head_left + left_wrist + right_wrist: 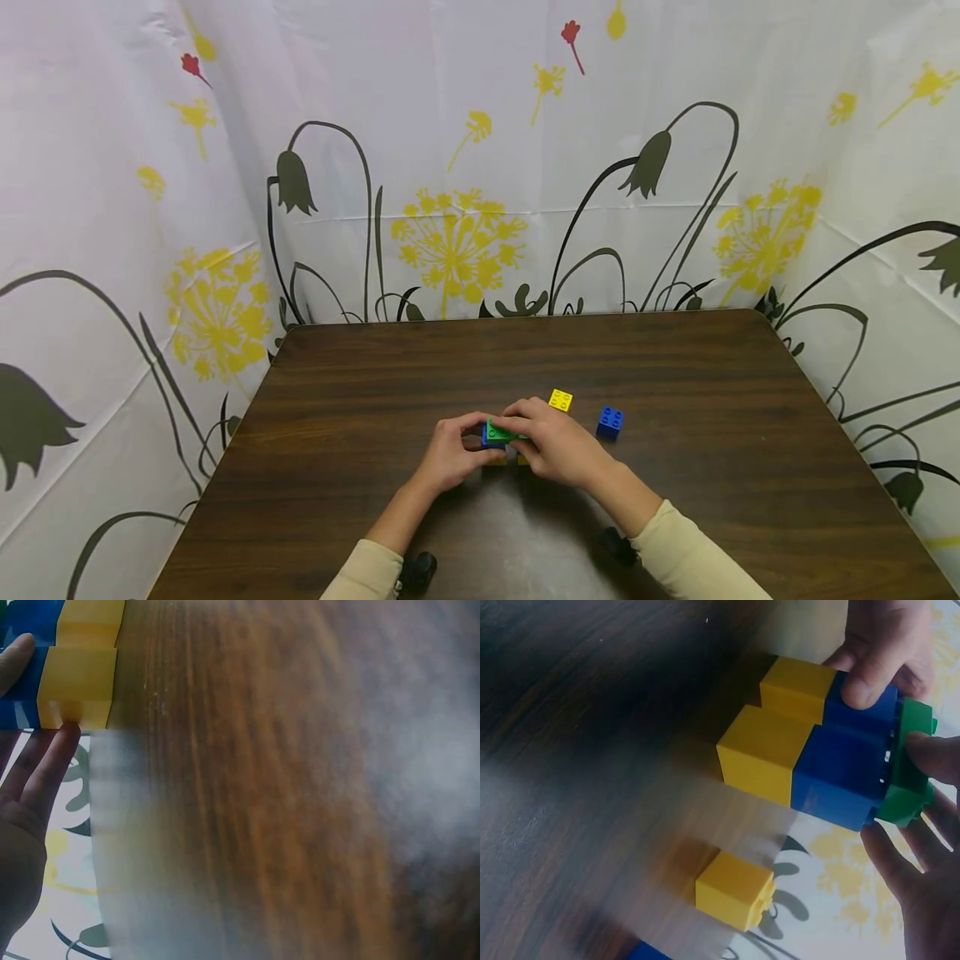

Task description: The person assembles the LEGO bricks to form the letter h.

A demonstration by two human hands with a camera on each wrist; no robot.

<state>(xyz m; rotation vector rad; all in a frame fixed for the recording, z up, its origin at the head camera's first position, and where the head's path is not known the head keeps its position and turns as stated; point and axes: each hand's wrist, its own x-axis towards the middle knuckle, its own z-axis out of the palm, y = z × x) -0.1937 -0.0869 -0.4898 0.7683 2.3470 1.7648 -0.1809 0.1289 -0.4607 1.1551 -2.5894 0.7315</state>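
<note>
Two stacks stand side by side on the table, each a yellow block (765, 750) with a blue block (840, 776) on top. Across both blue blocks lies a longer green block (904, 772), with a thin gap and some blue studs showing beneath it. My left hand (447, 457) grips one stack, its thumb on the blue block and a fingertip at the yellow block (75, 686) in the left wrist view. With thumb and fingers, my right hand (558, 442) pinches the green block from the other side, partly covering it in the head view.
A loose yellow block (560, 400) sits just beyond my right hand. Farther right is a loose blue block (610, 423), studs up. The dark wooden table (360, 375) ends at a flower-printed curtain (465, 100) behind and at both sides.
</note>
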